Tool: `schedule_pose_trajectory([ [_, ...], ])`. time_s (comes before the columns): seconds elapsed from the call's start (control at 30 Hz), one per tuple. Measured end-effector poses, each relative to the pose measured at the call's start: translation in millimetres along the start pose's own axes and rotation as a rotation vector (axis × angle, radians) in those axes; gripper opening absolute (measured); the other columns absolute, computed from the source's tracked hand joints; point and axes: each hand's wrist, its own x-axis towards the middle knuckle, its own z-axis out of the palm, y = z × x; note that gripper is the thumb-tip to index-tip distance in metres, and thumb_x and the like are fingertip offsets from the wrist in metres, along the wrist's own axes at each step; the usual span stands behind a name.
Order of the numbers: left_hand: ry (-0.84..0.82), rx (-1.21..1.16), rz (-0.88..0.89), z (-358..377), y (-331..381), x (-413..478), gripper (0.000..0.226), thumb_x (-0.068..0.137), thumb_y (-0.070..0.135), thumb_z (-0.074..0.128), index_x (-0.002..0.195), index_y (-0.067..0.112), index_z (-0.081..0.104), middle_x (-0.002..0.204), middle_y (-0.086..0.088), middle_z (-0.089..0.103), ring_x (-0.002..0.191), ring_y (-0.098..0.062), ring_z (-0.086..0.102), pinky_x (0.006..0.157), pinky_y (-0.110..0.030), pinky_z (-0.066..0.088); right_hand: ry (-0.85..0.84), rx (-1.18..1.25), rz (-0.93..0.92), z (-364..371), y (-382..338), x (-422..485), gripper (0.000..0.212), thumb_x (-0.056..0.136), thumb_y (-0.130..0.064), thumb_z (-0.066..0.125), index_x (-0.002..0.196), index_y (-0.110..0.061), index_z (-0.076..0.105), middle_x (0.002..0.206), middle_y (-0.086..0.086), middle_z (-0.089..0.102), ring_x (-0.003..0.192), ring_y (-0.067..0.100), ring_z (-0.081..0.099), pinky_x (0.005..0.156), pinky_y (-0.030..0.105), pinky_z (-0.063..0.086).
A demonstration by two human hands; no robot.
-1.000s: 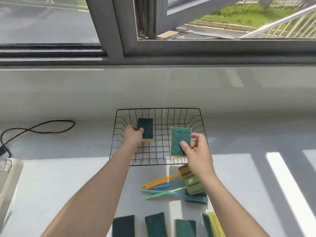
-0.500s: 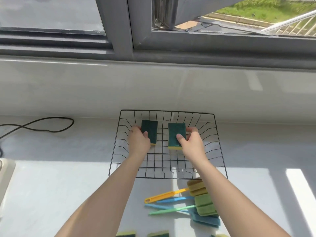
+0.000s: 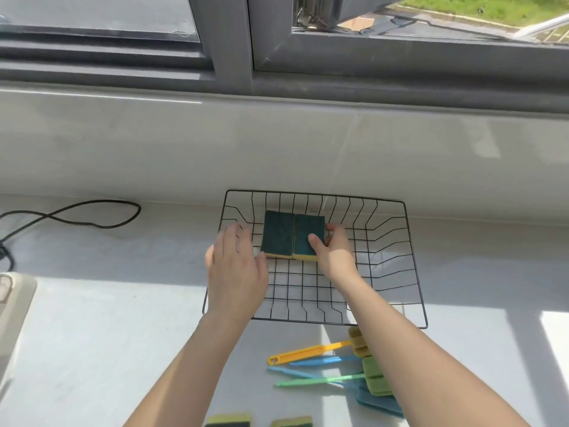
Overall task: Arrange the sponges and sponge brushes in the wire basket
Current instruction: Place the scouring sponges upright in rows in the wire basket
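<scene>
A black wire basket (image 3: 412, 263) sits on the white counter below the window. Two green-and-yellow sponges lie side by side on its floor near the back: the left sponge (image 3: 277, 234) and the right sponge (image 3: 308, 234), touching each other. My right hand (image 3: 334, 254) grips the right sponge, thumb on top and fingers at its right edge. My left hand (image 3: 235, 269) is open, just left of the left sponge and off it. Sponge brushes (image 3: 311, 352) with orange, blue and green handles lie in front of the basket.
Two more sponges (image 3: 229, 420) peek in at the bottom edge. A black cable (image 3: 92, 211) loops across the counter at the left. A pale grey object (image 3: 12, 306) sits at the far left edge. The tiled wall and window frame rise behind the basket.
Both sponges were lowered onto the basket floor and pushed together. My left hand let go of its sponge and drew back to the left. The right hand still holds its sponge.
</scene>
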Motion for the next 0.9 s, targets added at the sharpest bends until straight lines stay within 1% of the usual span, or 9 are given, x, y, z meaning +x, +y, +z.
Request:
schedule_pose_trajectory([
  [0.13, -0.121, 0.141, -0.02, -1.6, -22.7, -21.8, 0.061, 0.095, 0.039, 0.05, 0.147, 0.009, 0.039, 0.159, -0.015, 0.03, 0.148, -0.035, 0.024, 0.113, -0.048, 0.027, -0.006, 0.032, -0.016, 4.7, -0.1, -3.3, 0.045, 0.097, -0.023, 0.064, 0.136, -0.011, 0.044, 0.118, 0.007, 0.059, 0.107, 0.023, 0.059, 0.086, 0.032, 0.048],
  [0.2, -0.192, 0.118, -0.041, -0.3, -27.0, -27.5, 0.065, 0.097, 0.043, 0.047, 0.152, 0.009, 0.034, 0.164, -0.015, 0.021, 0.151, -0.035, 0.017, 0.115, -0.049, 0.031, -0.013, 0.049, -0.02, 7.0, 0.3, -5.8, 0.045, 0.097, -0.023, 0.064, 0.136, -0.011, 0.044, 0.121, 0.012, 0.059, 0.11, 0.027, 0.06, 0.09, 0.035, 0.05],
  [0.3, -0.236, 0.046, -0.071, -0.6, -27.8, -29.5, 0.068, 0.099, 0.045, 0.043, 0.155, 0.01, 0.027, 0.167, -0.013, 0.013, 0.154, -0.031, 0.009, 0.114, -0.046, 0.036, -0.036, 0.063, -0.035, 10.5, 0.6, -8.9, 0.043, 0.098, -0.022, 0.064, 0.134, -0.013, 0.044, 0.122, 0.009, 0.061, 0.113, 0.026, 0.06, 0.095, 0.039, 0.051],
  [0.43, -0.237, 0.024, -0.082, -2.4, -25.1, -28.7, 0.069, 0.099, 0.044, 0.043, 0.156, 0.011, 0.023, 0.167, -0.011, 0.011, 0.154, -0.028, 0.006, 0.114, -0.044, 0.035, -0.08, 0.092, -0.065, 19.8, -1.7, -11.3, 0.043, 0.099, -0.021, 0.062, 0.137, -0.013, 0.043, 0.127, 0.008, 0.061, 0.115, 0.023, 0.061, 0.097, 0.036, 0.053],
  [0.57, -0.254, 0.02, -0.076, -4.2, -24.9, -28.6, 0.07, 0.099, 0.044, 0.042, 0.157, 0.01, 0.021, 0.168, -0.011, 0.009, 0.155, -0.028, 0.004, 0.117, -0.043, 0.032, -0.068, 0.054, -0.083, 31.7, -5.8, -11.5, 0.04, 0.098, -0.022, 0.062, 0.133, -0.014, 0.045, 0.122, 0.009, 0.061, 0.111, 0.023, 0.062, 0.081, 0.022, 0.05],
  [0.67, -0.264, 0.019, -0.066, -5.0, -26.1, -28.5, 0.07, 0.099, 0.044, 0.041, 0.157, 0.01, 0.021, 0.168, -0.012, 0.009, 0.155, -0.028, 0.003, 0.116, -0.043, 0.034, -0.045, 0.012, -0.111, 36.8, -7.8, -11.7, 0.044, 0.098, -0.024, 0.062, 0.136, -0.01, 0.045, 0.122, 0.008, 0.06, 0.112, 0.022, 0.061, 0.083, 0.025, 0.047],
  [0.77, -0.27, 0.004, -0.062, -5.8, -27.8, -28.3, 0.07, 0.099, 0.042, 0.043, 0.156, 0.009, 0.022, 0.167, -0.013, 0.01, 0.154, -0.03, 0.005, 0.115, -0.045, 0.035, -0.037, -0.005, -0.123, 34.6, -9.8, -14.6, 0.049, 0.099, -0.025, 0.062, 0.14, -0.008, 0.044, 0.121, 0.005, 0.057, 0.116, 0.024, 0.059, 0.082, 0.021, 0.045],
  [0.87, -0.263, -0.02, -0.046, -10.7, -28.5, -30.0, 0.069, 0.098, 0.04, 0.046, 0.155, 0.007, 0.025, 0.166, -0.014, 0.015, 0.154, -0.033, 0.009, 0.116, -0.049, 0.031, -0.04, -0.032, -0.124, 23.8, -10.5, -25.6, 0.055, 0.099, -0.029, 0.06, 0.146, -0.006, 0.04, 0.127, 0.011, 0.058, 0.117, 0.025, 0.057, 0.095, 0.032, 0.05],
  [0.9, -0.253, -0.029, -0.04, -13.9, -28.6, -31.8, 0.068, 0.098, 0.039, 0.047, 0.155, 0.007, 0.026, 0.165, -0.015, 0.017, 0.153, -0.034, 0.01, 0.117, -0.05, 0.03, -0.035, -0.036, -0.124, 18.5, -11.0, -32.5, 0.055, 0.1, -0.029, 0.059, 0.146, -0.006, 0.04, 0.122, 0.012, 0.058, 0.111, 0.023, 0.058, 0.092, 0.032, 0.05],
])
